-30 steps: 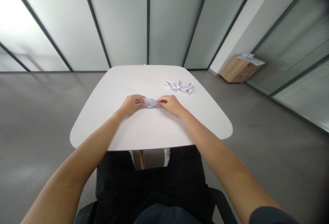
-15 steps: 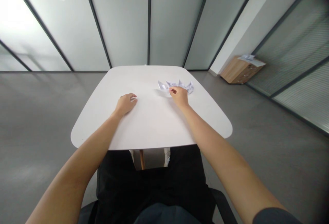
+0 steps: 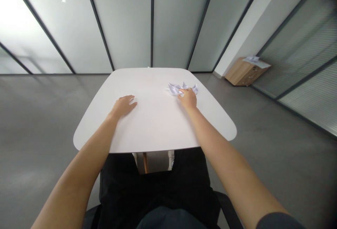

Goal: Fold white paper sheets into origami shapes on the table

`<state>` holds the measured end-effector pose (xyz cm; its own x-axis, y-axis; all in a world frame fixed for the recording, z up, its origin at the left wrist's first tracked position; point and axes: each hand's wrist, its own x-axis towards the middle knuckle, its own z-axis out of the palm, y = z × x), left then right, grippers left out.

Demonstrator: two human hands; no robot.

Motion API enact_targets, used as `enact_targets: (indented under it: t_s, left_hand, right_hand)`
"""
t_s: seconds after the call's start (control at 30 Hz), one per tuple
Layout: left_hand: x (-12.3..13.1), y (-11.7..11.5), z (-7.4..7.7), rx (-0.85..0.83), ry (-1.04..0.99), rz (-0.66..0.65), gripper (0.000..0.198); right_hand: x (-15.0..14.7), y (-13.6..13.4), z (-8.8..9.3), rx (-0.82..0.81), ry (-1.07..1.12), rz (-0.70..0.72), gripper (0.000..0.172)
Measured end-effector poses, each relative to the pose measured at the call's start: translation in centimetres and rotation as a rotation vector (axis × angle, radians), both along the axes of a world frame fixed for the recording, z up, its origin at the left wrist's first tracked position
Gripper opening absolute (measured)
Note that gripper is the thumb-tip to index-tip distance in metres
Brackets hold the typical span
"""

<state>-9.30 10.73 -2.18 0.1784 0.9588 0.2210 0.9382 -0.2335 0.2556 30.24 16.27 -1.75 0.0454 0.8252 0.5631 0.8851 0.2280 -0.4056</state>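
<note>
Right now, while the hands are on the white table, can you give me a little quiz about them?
1. True or false: the left hand is holding the folded paper shapes.
2. What does the right hand touch? A) a cup B) the folded paper shapes C) a pen
3. Fill in: the left hand lies flat, palm down, on the white ___.

Key: 1 false; 2 B; 3 table.

I cannot count the folded paper pieces [image 3: 176,88] on the far right of the table [image 3: 158,130]: they are tiny, and my right hand [image 3: 189,99] covers some, its grip unclear.
</note>
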Motion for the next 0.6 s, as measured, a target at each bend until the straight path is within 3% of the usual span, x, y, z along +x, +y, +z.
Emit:
enact_targets:
  t_s: [0.1,0.17,0.23,0.33,0.43,0.6]
  left_hand:
    - [0.9,-0.5,0.5,-0.044,0.039,-0.237,0.065]
    - [1.8,-1.1,0.7,-0.091,0.078,-0.359,0.076]
    - [2.6,-1.8,0.8,-0.139,0.119,-0.396,0.086]
    - [3.6,-3.2,1.0,-0.161,0.140,-0.393,0.094]
    - [4.1,-4.7,1.3,-0.139,0.136,-0.409,0.094]
    - [4.5,-6.6,0.8,-0.063,0.142,-0.450,0.090]
  right_hand:
    - [-0.7,-0.7,1.3,0.090,-0.075,0.097,0.043]
    - [-1.6,-1.7,2.0,0.046,-0.111,0.297,0.042]
    - [-2.7,-3.2,2.2,-0.089,-0.164,0.534,0.048]
    - [-4.3,-5.9,1.6,-0.260,-0.306,0.721,0.066]
    - [-5.2,-8.3,0.8,-0.405,-0.390,0.763,0.090]
    - [-5.0,-10.2,0.3,-0.424,-0.450,0.703,0.097]
